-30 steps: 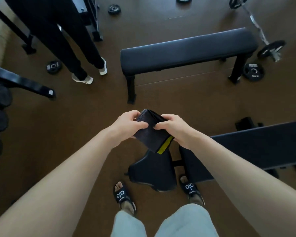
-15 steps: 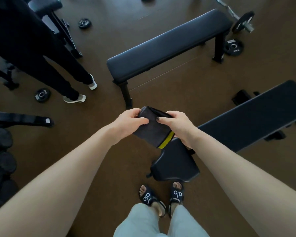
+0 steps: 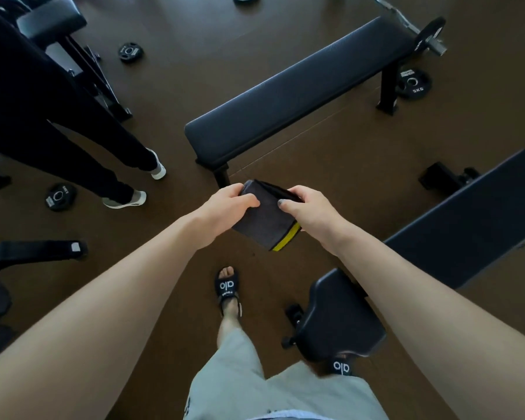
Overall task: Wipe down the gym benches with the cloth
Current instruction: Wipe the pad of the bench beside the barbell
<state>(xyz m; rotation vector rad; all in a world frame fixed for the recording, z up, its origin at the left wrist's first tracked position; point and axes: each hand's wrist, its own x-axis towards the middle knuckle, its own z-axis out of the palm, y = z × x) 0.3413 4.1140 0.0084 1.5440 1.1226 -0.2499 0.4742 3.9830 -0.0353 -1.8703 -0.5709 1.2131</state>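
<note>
- Since the earlier frames the view has swung left: the adjustable black bench (image 3: 455,225) now lies lower right, and the wearer's left foot has stepped forward while the right sits under the bench's seat pad.
- Both hands are held up over the brown floor (image 3: 170,207), gripping the folded dark grey cloth with a yellow edge stripe (image 3: 265,221).
- Left hand (image 3: 225,207) has its fingers curled round the cloth's left edge, thumb on top.
- Right hand (image 3: 309,212) pinches the right edge, thumb pressed on the upper face, fingers tucked beneath.
- Flat black padded bench on black metal legs (image 3: 300,86) stands just beyond the cloth, running diagonally toward the floor's upper right corner.
- Black weight plates lie on the floor: one marked 5KG (image 3: 412,84) by the flat bench's far leg, one (image 3: 130,51) at upper left, one (image 3: 59,197) near the left edge.
- Loaded barbell (image 3: 428,34) rests at the upper right.
- Another person's legs in black trousers and pale shoes (image 3: 88,165) stand at left, beside a black machine frame (image 3: 82,65).
</note>
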